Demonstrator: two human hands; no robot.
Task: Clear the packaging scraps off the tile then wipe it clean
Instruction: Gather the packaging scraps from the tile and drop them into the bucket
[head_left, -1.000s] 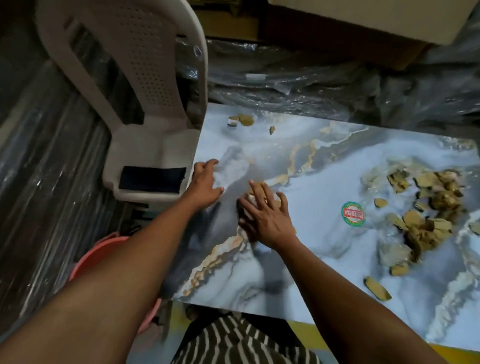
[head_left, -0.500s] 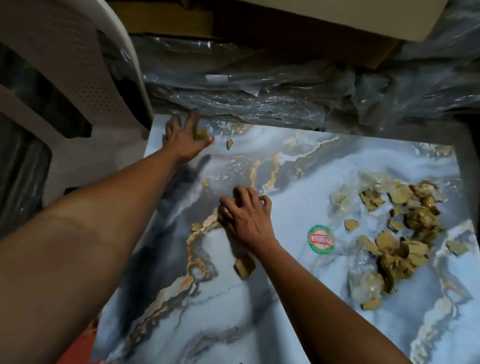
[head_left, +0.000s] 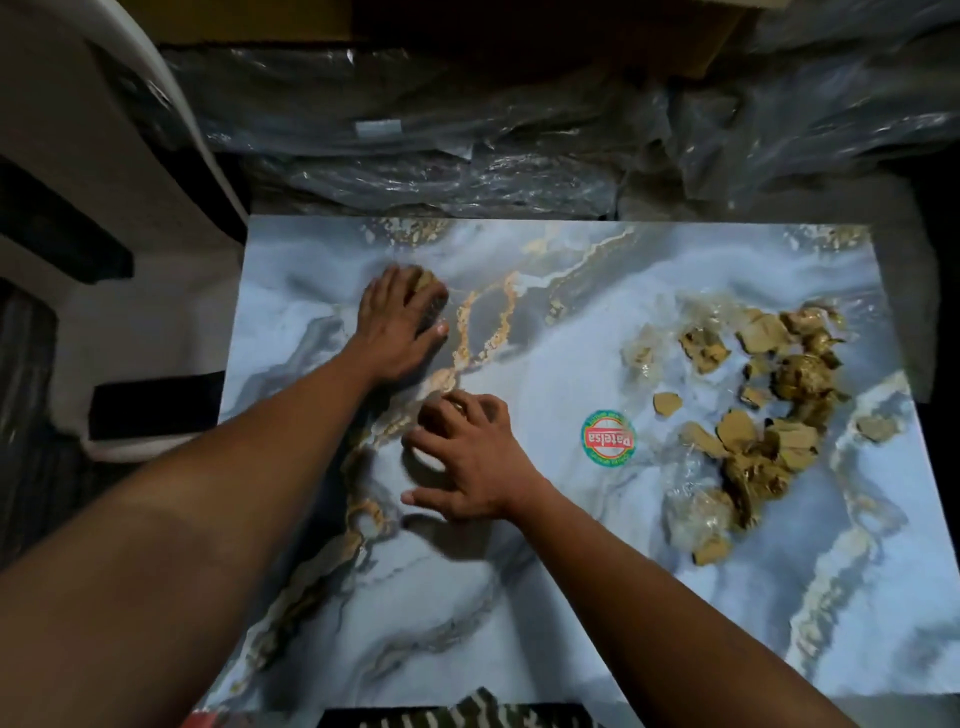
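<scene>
Left hand (head_left: 397, 322) flat over brown scrap (head_left: 428, 280), right hand (head_left: 467, 460) curled round scraps, glossy marbled tile (head_left: 571, 597)

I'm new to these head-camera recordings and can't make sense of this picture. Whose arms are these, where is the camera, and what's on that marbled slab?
The camera sits on a person's head, looking down at their own bare arms. The slab is a marble-patterned tile. The left hand rests on a brown cardboard scrap; the right hand curls over a pale scrap. A scrap pile of cardboard and clear film lies to the right, beside a round sticker. A white plastic chair stands on the left.
</scene>
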